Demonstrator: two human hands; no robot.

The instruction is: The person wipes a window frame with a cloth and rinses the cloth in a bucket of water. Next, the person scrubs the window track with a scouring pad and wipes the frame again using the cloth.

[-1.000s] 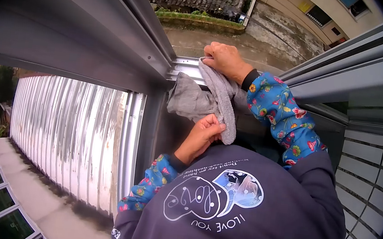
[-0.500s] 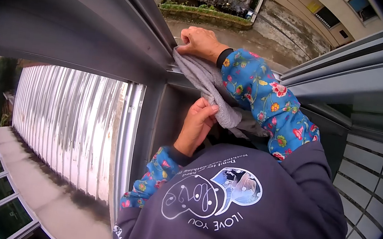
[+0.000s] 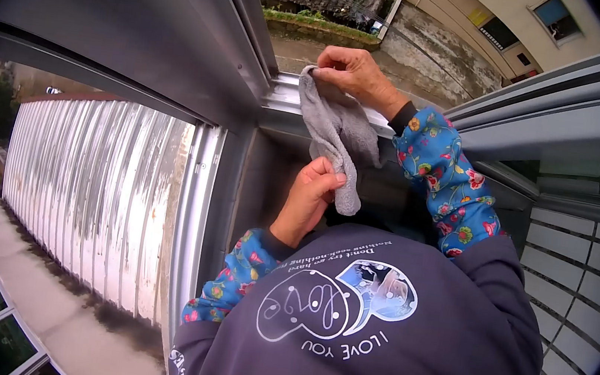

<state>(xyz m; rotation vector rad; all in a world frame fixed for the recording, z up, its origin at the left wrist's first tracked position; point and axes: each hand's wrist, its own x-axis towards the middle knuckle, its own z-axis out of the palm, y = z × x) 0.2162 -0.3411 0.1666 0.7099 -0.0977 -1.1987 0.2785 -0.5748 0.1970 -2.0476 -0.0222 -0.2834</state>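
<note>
A grey cloth (image 3: 327,120) hangs in loose folds between my two hands, above the metal window track (image 3: 285,94). My right hand (image 3: 358,77) pinches its upper end, with thumb and fingers closed together. Lower down and nearer my body, my left hand (image 3: 309,195) grips the cloth's other part between thumb and forefinger. A short end of the cloth dangles below the left fingers. Both forearms wear blue floral sleeve covers (image 3: 450,183) with dark cuffs.
A dark window frame (image 3: 177,30) rises at the left, and another frame with glass (image 3: 548,117) stands at the right. Beyond the opening lie a corrugated metal roof (image 3: 93,192), a paved lane (image 3: 444,51) and a building wall (image 3: 465,2). White tiles (image 3: 558,279) cover the right side.
My right hand has moved right, away from the corner of the left frame, drawing the cloth's upper end along. My left hand keeps its hold nearly in place. The view has shifted slightly.
</note>
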